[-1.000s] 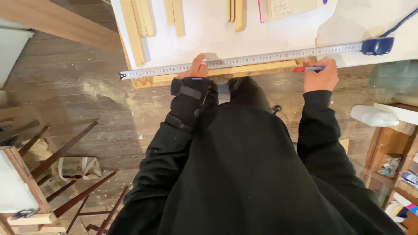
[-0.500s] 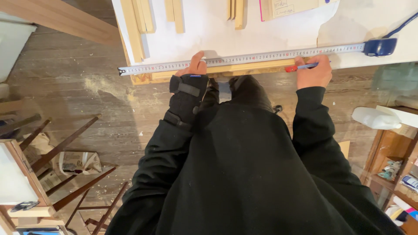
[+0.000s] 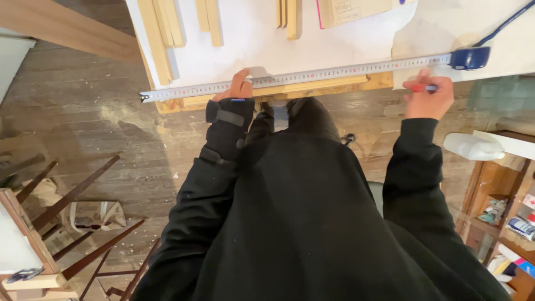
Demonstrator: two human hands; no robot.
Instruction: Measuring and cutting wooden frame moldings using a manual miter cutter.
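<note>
A long steel measuring tape [image 3: 334,72] lies stretched along the near edge of the white worktable [image 3: 251,39], its blue case [image 3: 471,58] at the right end. Under it lies a long wooden strip [image 3: 312,88]. My left hand [image 3: 239,88], with a black wrist brace, presses the tape down on the strip. My right hand [image 3: 429,97] holds a red marker [image 3: 424,88] just below the tape, left of the blue case.
Several wooden strips [image 3: 164,33] lie at the table's far left and centre [image 3: 288,11]. A paper pad [image 3: 356,8] sits at the back. Wooden chair frames [image 3: 72,223] stand on the plank floor at left. A shelf with small items [image 3: 507,217] is at right.
My right hand with the marker has moved rightward along the tape toward the blue case. My left hand stays pressed on the tape.
</note>
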